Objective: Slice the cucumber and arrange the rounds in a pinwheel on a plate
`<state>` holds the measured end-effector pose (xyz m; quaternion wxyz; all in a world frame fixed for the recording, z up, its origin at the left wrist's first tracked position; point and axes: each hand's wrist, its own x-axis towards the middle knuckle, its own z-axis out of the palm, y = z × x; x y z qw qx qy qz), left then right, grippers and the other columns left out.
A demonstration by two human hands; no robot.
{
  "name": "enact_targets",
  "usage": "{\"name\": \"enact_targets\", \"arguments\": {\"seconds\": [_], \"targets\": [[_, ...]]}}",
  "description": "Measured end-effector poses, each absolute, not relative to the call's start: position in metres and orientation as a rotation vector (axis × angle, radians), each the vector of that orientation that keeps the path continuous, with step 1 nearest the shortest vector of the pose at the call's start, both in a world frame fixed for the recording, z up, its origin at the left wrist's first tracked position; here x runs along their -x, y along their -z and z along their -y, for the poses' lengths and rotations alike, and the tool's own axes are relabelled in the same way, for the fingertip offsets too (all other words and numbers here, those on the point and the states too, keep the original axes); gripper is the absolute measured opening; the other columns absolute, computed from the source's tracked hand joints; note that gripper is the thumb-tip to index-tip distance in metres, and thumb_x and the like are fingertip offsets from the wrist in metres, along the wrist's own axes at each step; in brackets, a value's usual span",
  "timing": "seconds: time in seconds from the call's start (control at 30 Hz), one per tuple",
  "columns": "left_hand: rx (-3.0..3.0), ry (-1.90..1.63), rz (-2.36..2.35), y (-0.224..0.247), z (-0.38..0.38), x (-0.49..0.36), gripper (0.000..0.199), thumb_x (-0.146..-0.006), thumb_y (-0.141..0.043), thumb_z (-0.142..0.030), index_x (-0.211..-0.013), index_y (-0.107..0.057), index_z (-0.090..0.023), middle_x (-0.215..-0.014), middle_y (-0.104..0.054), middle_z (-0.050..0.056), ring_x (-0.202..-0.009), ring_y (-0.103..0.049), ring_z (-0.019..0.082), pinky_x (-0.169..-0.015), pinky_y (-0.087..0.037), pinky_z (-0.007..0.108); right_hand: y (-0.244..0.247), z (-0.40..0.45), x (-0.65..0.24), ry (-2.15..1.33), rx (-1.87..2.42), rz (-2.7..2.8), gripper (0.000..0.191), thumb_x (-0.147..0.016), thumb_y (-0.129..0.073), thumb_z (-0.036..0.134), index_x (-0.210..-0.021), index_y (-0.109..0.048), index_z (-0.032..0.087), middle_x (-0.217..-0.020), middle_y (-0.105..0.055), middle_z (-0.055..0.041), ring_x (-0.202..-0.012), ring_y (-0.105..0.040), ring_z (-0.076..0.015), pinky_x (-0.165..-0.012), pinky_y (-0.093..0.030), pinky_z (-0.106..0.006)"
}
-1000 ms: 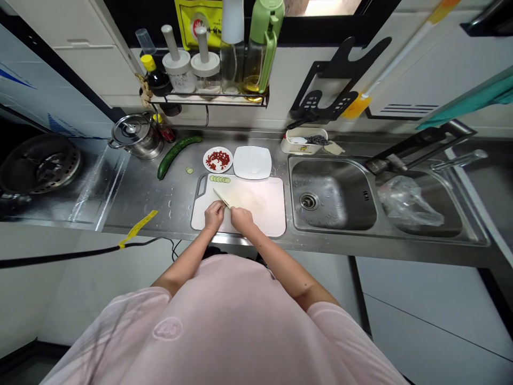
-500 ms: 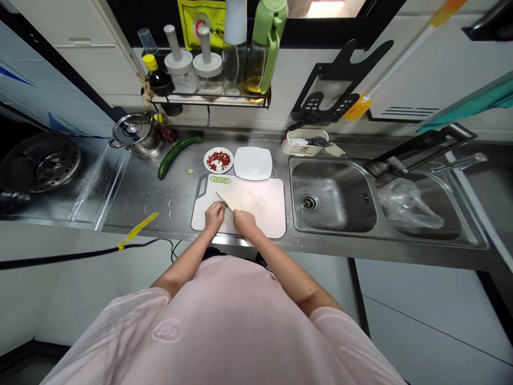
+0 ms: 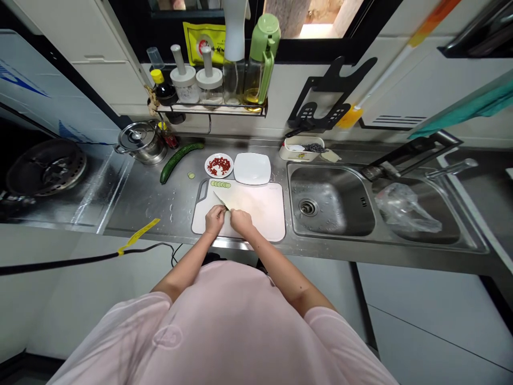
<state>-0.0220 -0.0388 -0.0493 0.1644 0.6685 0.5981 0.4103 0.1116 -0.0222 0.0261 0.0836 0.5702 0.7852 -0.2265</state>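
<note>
My right hand (image 3: 241, 222) is closed round the handle of a kitchen knife (image 3: 220, 199), whose blade points up and to the left over the white cutting board (image 3: 264, 214). Close beside the blade, my left hand (image 3: 215, 220) has its fingers pinched together. Whatever is between them is too small to make out. A short row of cucumber slices (image 3: 220, 184) lies along the board's upper left edge. Behind the board stand a small plate (image 3: 207, 172) with chopped red pieces and a white square plate (image 3: 252, 168).
A whole cucumber (image 3: 180, 160) and a loose end piece (image 3: 191, 175) lie left of the board, near a lidded steel pot (image 3: 142, 143). The double sink (image 3: 332, 200) is on the right, with a plastic bag (image 3: 406, 206). Above hangs a rack (image 3: 212, 111) of bottles and jars.
The whole view has shifted slightly as my head moved. Both hands and the knife stay at nearly the same spot on the board, with the blade's angle a little changed.
</note>
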Motion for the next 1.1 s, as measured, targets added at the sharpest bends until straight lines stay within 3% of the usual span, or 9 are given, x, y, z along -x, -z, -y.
{"name": "enact_targets", "arguments": {"seconds": [0.43, 1.1], "targets": [[-1.884, -1.223, -1.686, 0.049, 0.039, 0.02, 0.014, -0.084, -0.048, -0.016, -0.08, -0.061, -0.02, -0.09, -0.065, 0.003, -0.089, -0.06, 0.014, -0.08, -0.047, 0.028, -0.025, 0.055, -0.145, 0.684, -1.668, -2.242, 0.024, -0.089, -0.036, 0.014, -0.103, -0.056, 0.015, -0.096, -0.066, -0.0118, -0.091, -0.063, -0.021, -0.074, -0.044, -0.028], [-1.899, -1.204, -1.694, 0.05, 0.039, 0.021, 0.014, -0.086, -0.047, -0.019, -0.083, -0.061, -0.02, -0.089, -0.065, 0.004, -0.088, -0.06, 0.015, -0.08, -0.047, 0.028, -0.028, 0.017, -0.116, 0.757, -1.69, -2.276, 0.028, -0.087, -0.038, 0.012, -0.105, -0.059, 0.016, -0.103, -0.066, -0.0108, -0.096, -0.061, -0.0195, -0.078, -0.043, -0.027]]}}
